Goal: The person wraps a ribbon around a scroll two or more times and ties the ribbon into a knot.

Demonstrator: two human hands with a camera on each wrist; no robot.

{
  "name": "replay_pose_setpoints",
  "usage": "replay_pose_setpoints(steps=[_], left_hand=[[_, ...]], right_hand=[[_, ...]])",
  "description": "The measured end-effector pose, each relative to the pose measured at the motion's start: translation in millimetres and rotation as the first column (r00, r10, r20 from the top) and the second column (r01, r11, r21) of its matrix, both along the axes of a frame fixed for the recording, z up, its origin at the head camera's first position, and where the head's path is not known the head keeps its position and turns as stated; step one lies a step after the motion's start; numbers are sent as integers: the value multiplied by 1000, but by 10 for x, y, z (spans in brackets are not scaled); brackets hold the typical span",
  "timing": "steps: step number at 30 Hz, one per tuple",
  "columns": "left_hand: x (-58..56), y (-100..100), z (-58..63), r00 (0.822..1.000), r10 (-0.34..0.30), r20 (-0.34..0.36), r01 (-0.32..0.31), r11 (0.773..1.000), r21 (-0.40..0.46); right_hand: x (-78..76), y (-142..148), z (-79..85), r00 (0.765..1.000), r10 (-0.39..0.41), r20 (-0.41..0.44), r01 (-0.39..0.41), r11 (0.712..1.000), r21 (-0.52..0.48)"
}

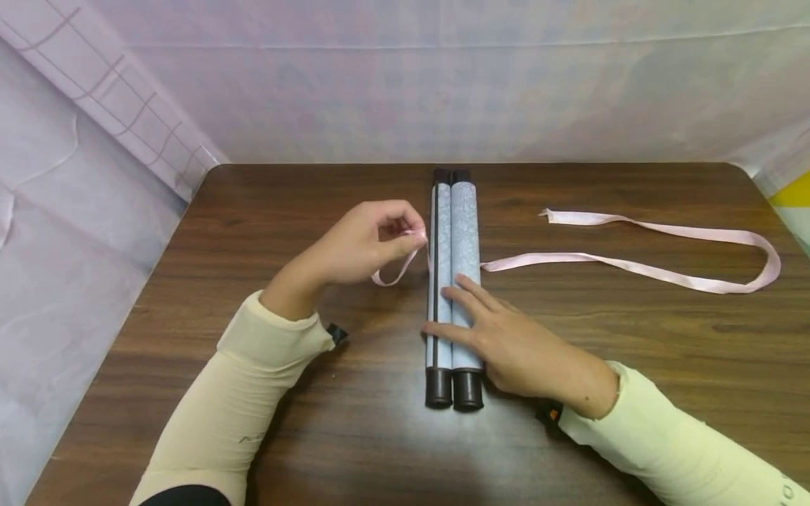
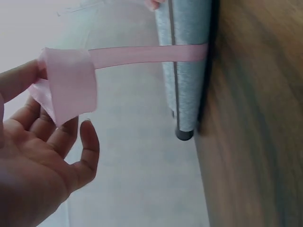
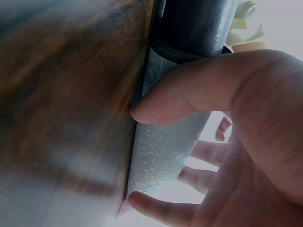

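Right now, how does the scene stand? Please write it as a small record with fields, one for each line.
Left hand: pinches the ribbon, left of the rolls
Right hand: fingers spread over the rolls
Rolls: two, light grey-blue, side by side, dark caps at both ends
Ribbon: pink, emerges on both sides of the rolls, not crossing over their tops
Loose end: on the table at right, after a U-shaped bend

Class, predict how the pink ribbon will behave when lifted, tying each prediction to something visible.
The pink ribbon is probably floppy: it bends in a wide curve on the table and hangs in a loop by the left hand. Its narrow, thin strip looks light. Its satiny sheen suggests it may be somewhat slippery.
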State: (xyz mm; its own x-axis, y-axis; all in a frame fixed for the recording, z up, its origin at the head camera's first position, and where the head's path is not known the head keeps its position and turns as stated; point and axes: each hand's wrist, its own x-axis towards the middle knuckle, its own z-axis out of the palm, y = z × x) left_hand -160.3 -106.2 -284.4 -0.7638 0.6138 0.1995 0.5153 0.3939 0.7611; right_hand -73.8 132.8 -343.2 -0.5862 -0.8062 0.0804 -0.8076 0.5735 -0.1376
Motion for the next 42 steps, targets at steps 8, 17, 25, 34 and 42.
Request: replay_pose_setpoints(steps=[8,17,25,34,42], left_hand=[[95,-87,113,999,36,-34,-33,994,107],[30,-151,-39,983,171,71,-156,971,-181],[-22,-51,-228,966,214,-146,-256,865,-432],[95,174,-367,987,1,-158,-86,844,-530],[120,251,-498,988,-4,-154,-94,778,-621]], right_hand=[[-12,-27,-17,1000,13,0,-13,1000,5],[-15,-26,-45,999,35,-7,-35,999,0],[16,-1,-87,1000,27,4,-27,1000,-3],[10,35,-98,1000,18,9,-18,1000,-1],[33,40,-102,1000,25,4,-25,1000,-13]])
